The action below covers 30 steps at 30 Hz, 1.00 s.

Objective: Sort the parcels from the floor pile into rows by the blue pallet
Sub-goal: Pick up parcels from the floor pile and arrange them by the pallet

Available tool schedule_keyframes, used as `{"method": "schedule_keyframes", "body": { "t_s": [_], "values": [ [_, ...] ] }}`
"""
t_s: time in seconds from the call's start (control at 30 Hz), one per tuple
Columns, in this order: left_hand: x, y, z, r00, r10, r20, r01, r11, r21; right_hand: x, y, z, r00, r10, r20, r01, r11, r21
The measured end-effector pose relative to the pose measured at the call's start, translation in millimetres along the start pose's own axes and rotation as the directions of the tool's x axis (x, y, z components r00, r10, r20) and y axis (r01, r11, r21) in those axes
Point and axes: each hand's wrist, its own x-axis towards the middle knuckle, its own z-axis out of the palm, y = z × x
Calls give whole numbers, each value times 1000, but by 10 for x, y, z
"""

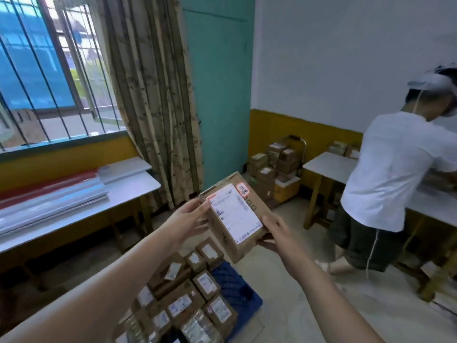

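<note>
Item: one box (235, 216), brown card, white label facing up. I am holding it in the air with both hands, above the parcels (188, 303) on the floor. My left hand (190, 219) is gripping its left edge, fingers curled under, thumb on the top corner. My right hand (274, 233) is gripping its near right corner, thumb on the label's edge, fingers below.

Below: labelled parcels are lying in close rows, touching, too many and too blurred for me to count, along the left edge of one blue pallet (237, 285).

Around: one bench (133, 189) is standing under the window at left, carrying red and clear rolls. One more stack of boxes (274, 169) is sitting in the far corner. One person in a white shirt (390, 174) is bending over a table (329, 167) at right.
</note>
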Motion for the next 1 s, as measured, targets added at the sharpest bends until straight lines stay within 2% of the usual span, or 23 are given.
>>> {"method": "schedule_keyframes", "body": {
  "t_s": [0.17,0.33,0.43,0.57,0.7,0.87,1.0],
  "values": [
    [924,124,-224,1000,5,-24,-1,983,184,883,36,81,996,86,38,-88,995,53],
    [1716,281,-341,999,6,-39,8,935,355,1741,32,48,995,95,34,-93,995,-45],
    [2173,236,-387,998,12,-62,21,868,497,2220,171,6,992,102,69,-97,993,-68],
    [2788,65,-386,993,-30,-110,90,804,588,2937,497,-56,980,152,127,-140,985,-97],
    [3379,-244,-331,988,-77,-136,153,640,753,3683,934,-204,954,226,195,-201,969,-142],
    [4162,-827,-269,923,-302,-240,386,708,591,4620,1549,-351,892,358,274,-275,914,-299],
    [4797,-1490,-265,873,-395,-287,488,681,546,5297,2204,-358,861,420,288,-294,872,-392]
  ]
}}
